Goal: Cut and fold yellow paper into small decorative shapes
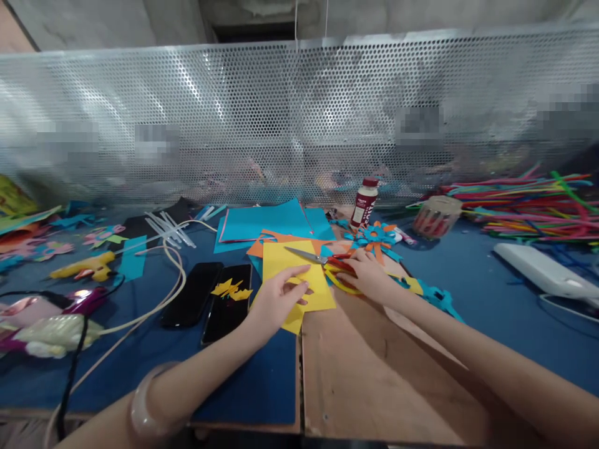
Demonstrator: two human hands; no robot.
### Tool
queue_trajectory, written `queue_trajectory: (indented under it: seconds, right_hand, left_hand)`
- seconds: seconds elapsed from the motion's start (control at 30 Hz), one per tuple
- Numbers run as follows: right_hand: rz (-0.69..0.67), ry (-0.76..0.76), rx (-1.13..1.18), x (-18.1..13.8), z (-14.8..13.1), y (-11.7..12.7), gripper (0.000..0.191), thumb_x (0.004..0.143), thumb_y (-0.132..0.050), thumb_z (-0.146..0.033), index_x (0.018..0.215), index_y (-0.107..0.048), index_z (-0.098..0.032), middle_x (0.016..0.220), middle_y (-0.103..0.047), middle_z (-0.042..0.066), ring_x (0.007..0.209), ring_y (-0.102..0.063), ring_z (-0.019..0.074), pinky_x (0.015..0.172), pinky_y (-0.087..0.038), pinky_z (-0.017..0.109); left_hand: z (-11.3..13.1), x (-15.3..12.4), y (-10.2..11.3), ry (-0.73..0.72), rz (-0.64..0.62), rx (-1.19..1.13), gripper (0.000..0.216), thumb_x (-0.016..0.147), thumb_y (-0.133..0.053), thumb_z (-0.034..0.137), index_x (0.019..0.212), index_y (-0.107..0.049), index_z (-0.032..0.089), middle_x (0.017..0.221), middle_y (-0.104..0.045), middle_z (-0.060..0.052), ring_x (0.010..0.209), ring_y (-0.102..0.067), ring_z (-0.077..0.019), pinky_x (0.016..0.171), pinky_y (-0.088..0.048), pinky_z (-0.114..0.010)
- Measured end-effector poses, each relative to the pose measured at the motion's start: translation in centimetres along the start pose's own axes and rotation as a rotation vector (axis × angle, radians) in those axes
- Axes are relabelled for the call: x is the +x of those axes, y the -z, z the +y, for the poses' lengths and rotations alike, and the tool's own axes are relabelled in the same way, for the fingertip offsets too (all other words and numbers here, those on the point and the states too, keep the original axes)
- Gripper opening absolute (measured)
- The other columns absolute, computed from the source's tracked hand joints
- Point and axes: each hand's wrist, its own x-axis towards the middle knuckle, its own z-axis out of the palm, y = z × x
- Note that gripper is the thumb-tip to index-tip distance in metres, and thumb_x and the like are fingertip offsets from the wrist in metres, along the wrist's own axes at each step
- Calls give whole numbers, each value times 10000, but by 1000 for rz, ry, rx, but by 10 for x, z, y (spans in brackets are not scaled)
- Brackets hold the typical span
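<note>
My left hand lies over a sheet of yellow paper, index finger and thumb apart and stretched out; some fingertips are hard to make out. My right hand is closed around the handles of a pair of scissors. Their handles look red and yellow, and the blades, pointing left, lie over the upper part of the yellow sheet. Under its far edge is orange paper, with blue sheets behind. Left of my left hand, cut yellow pieces rest on a dark phone.
Another phone, a yellow glue gun and looping cables are at left. Behind my right hand stand a blue-orange paper flower, a bottle and a clear tub. Pipe cleaners and a white device lie right.
</note>
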Motion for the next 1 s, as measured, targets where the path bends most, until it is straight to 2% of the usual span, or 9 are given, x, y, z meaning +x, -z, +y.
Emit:
queue_trajectory:
  seconds: [0.13, 0.27, 0.43, 0.53, 0.6, 0.67, 0.77, 0.93, 1.0]
  right_hand:
    - [-63, -7, -42, 7, -4, 10, 337, 857, -470, -427, 856, -659, -149, 904, -575, 124, 897, -519, 250, 783, -414, 358]
    - [-21, -72, -91, 8, -16, 34, 330, 846, -489, -420, 987, -617, -151, 1007, -553, 115, 789, -571, 206, 643, -437, 299]
    - [180, -16, -80, 7, -42, 61, 361, 868, -444, -446, 1039, -586, -162, 1012, -542, 115, 859, -577, 222, 720, -462, 326]
    - [334, 4, -13, 4, -69, 73, 314, 893, -410, -375, 1064, -569, -165, 1054, -540, 123, 930, -560, 239, 719, -469, 345]
    - [382, 34, 30, 3, -88, 79, 286, 894, -412, -342, 1072, -569, -183, 1079, -538, 126, 990, -534, 262, 746, -465, 374]
    - [386, 75, 89, 3, -102, 83, 260, 891, -411, -301, 1061, -580, -197, 1083, -538, 121, 1017, -517, 266, 776, -462, 387]
    - [392, 85, 163, 7, -110, 81, 244, 889, -417, -275, 1031, -599, -196, 1076, -545, 114, 987, -523, 249, 779, -461, 382]
    - [402, 136, 177, 10, -96, 69, 280, 882, -462, -358, 1085, -591, -214, 1129, -563, 94, 1027, -478, 261, 865, -404, 434]
    - [414, 106, 234, 9, -91, 68, 292, 892, -443, -346, 1129, -566, -228, 1161, -557, 79, 1050, -468, 254, 892, -384, 439]
  left_hand:
    - [-2, -1, 1, 112, 36, 13, 531, 800, -554, 377, 1300, -428, 250, 963, -639, -75, 909, -618, -194, 835, -465, -338]
    - [-10, 1, 4, 159, 38, -72, 616, 784, -582, 405, 1341, -359, 264, 1012, -629, -86, 928, -622, -202, 884, -429, -355]
    - [-12, 3, 2, 116, 47, -310, 608, 770, -608, 418, 1305, -385, 233, 1183, -556, -114, 1021, -592, -216, 891, -440, -345]
    - [-4, -1, -4, 35, -74, -417, 557, 752, -643, 383, 1237, -446, 191, 1270, -491, -127, 1091, -546, -218, 912, -446, -335]
    - [0, -3, -9, 3, -175, -489, 447, 775, -618, 379, 1147, -499, 161, 1241, -511, -135, 1046, -570, -218, 886, -470, -349]
    - [1, -4, -12, 9, -195, -568, 359, 804, -578, 388, 1063, -516, 147, 1158, -561, -131, 942, -617, -206, 841, -497, -367]
    - [0, -4, -11, 6, -151, -635, 291, 828, -546, 379, 1010, -514, 154, 1086, -592, -106, 870, -640, -189, 809, -517, -374]
    - [-1, -3, -6, -8, -174, -609, 285, 819, -564, 342, 1039, -526, 165, 1091, -592, -94, 887, -640, -193, 797, -529, -371]
    - [-1, -4, -6, -12, -176, -575, 314, 807, -579, 336, 1064, -526, 164, 1101, -588, -100, 905, -636, -204, 791, -531, -373]
